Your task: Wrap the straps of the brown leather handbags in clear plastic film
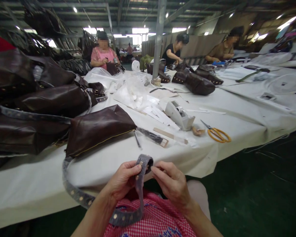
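Observation:
A studded bag strap (126, 217) wrapped in cloudy plastic film runs over my lap and loops up between my hands. My left hand (125, 177) pinches it just below the curled end, thumb on top. With fingertips pressed together, my right hand (171, 181) grips the edge of that curled end. The strap's other end joins a dark brown leather bag (101, 130) lying on the table, its yellow-edged zipper facing me. What lies inside the curl is mostly hidden.
A white-covered table (227, 108) carries orange-handled scissors (218, 134), a tape dispenser (179, 115), and crumpled plastic film (130, 87). Several brown bags (51, 102) are piled on the left. Beyond a metal post (159, 39), people (175, 49) handle bags across the table.

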Tool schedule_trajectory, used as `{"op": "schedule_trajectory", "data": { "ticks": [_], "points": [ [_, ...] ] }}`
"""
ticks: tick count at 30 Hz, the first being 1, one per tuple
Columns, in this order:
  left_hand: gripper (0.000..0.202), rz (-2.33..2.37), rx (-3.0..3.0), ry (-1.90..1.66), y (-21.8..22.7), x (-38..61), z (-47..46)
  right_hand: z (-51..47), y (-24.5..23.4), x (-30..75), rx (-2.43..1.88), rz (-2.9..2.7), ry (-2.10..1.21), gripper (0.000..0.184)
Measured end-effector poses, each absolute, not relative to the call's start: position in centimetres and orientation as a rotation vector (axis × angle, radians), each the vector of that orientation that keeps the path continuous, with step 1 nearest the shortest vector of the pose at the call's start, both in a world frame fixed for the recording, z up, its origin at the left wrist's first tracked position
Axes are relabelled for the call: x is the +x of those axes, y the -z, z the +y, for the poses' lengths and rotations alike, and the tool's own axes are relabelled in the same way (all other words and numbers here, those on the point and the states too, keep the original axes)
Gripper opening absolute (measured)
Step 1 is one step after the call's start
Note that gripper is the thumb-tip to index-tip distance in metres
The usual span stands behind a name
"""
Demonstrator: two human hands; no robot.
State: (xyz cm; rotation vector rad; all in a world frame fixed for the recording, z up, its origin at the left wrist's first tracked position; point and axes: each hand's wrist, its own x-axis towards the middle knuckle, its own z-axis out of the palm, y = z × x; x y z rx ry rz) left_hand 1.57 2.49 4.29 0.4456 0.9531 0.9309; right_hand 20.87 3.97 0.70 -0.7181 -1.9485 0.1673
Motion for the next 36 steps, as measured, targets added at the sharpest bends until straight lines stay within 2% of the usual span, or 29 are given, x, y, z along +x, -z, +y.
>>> {"op": "schedule_trajectory", "data": {
  "ticks": [2,6,11,13,16,25,31,36],
  "points": [
    [0.047,0.939,0.465,-0.902,-4.3,1.9,2.4,4.4,-0.7,21.1,-0.624,-2.047,-0.026,0.036],
    [0.047,0.936,0.511,-0.902,-4.2,2.2,2.2,5.2,-0.2,20.6,-0.564,-2.077,-0.047,0.039],
    [0.034,1.051,0.751,-0.990,-4.1,2.2,2.3,5.1,0.3,19.3,-0.711,-2.037,0.021,0.024],
    [0.034,1.079,0.838,-1.000,-4.3,2.6,2.3,4.8,0.3,18.7,-0.854,-1.995,0.006,0.025],
    [0.033,1.099,0.933,-1.037,-4.6,3.8,2.3,4.3,0.5,17.9,-0.986,-1.846,-0.192,0.027],
    [0.021,1.347,1.276,-1.160,-4.5,6.8,1.8,3.6,0.9,17.3,-1.087,-1.308,-0.843,0.020],
    [0.019,1.451,1.472,-1.040,-4.9,7.3,2.3,3.5,1.0,18.0,-1.081,-1.195,-0.917,0.019],
    [0.022,1.382,1.243,-1.106,-3.6,7.9,2.1,3.4,1.4,18.0,-1.065,-1.000,-1.207,0.016]
  ]
}}
